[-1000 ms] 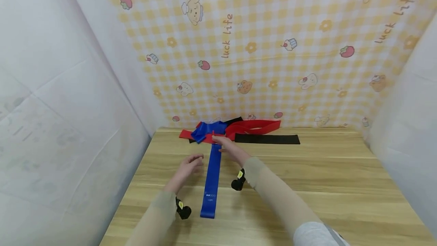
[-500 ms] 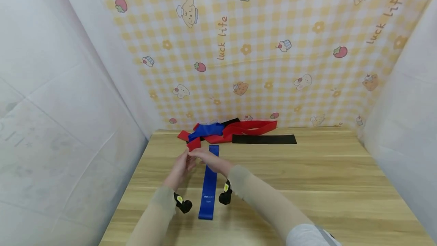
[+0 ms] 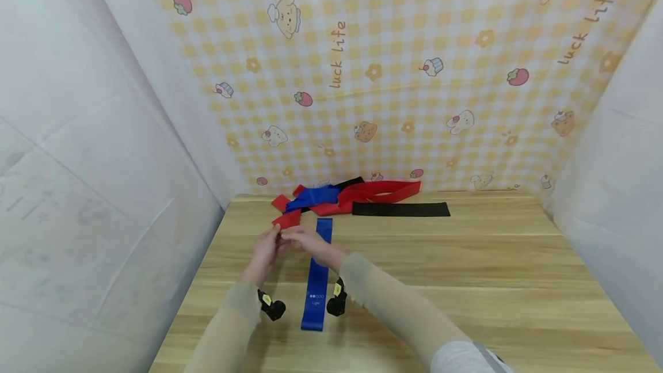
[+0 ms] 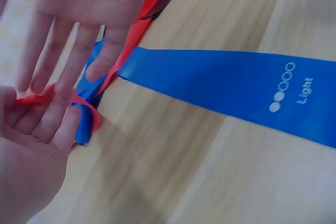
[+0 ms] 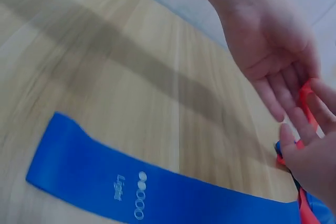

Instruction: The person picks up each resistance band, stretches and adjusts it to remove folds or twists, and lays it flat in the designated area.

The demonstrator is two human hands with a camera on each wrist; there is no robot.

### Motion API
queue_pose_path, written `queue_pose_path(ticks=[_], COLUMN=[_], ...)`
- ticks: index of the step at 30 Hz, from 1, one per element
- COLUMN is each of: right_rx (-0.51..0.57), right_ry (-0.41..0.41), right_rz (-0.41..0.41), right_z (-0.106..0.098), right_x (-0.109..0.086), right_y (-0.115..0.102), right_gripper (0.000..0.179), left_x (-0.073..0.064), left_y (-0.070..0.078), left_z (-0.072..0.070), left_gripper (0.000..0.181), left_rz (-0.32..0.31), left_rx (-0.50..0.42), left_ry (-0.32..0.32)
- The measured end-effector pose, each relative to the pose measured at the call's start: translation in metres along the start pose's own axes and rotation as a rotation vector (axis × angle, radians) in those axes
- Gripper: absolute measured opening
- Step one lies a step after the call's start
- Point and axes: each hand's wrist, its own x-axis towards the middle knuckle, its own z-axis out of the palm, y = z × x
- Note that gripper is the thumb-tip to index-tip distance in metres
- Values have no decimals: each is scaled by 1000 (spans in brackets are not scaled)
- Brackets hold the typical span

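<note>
A red resistance band (image 3: 288, 220) is pulled toward the person from the back pile, its near end raised at the fingertips of both hands. My left hand (image 3: 263, 253) pinches that end from the left, fingers curled under it in the left wrist view. From the other side my right hand (image 3: 311, 242) meets it, fingertips on the band's edge beside the left thumb. Flat under the right wrist lies a blue resistance band (image 3: 315, 298), marked "Light" with a row of small circles; the forearm covers its middle in the head view.
Behind the hands lies a tangle of bands: a crumpled blue band (image 3: 318, 195), a looped red band (image 3: 385, 190) and a black band end (image 3: 351, 183). A flat black band (image 3: 401, 209) lies to the right. Patterned cloth (image 3: 373, 102) hangs at the table's back edge.
The right hand came from the pile toward the left hand, drawing a red band end out. Both hands now meet at it and have shifted slightly left. The flat blue band stayed put.
</note>
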Motion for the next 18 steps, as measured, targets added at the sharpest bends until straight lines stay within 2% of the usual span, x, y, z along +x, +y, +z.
queue_pose_path(ticks=[4,6,9,14,18], right_rx=[65,81,94,148,247], right_ry=[132,159,117,-46,-130], right_rz=[16,32,45,66,70], right_z=[-2,-4,-6,-3,1], right_x=[3,6,7,6,8], right_y=[2,3,5,4,-2], right_gripper=[33,33,39,49,48], left_x=[1,1,1,0,-4], left_y=[12,19,27,39,46], left_z=[-4,-6,-10,-14,-14], left_gripper=[45,47,48,46,39], left_rz=[39,54,74,100,94], left_rx=[15,25,24,-6,-27], left_ry=[-15,-13,-11,-1,-22])
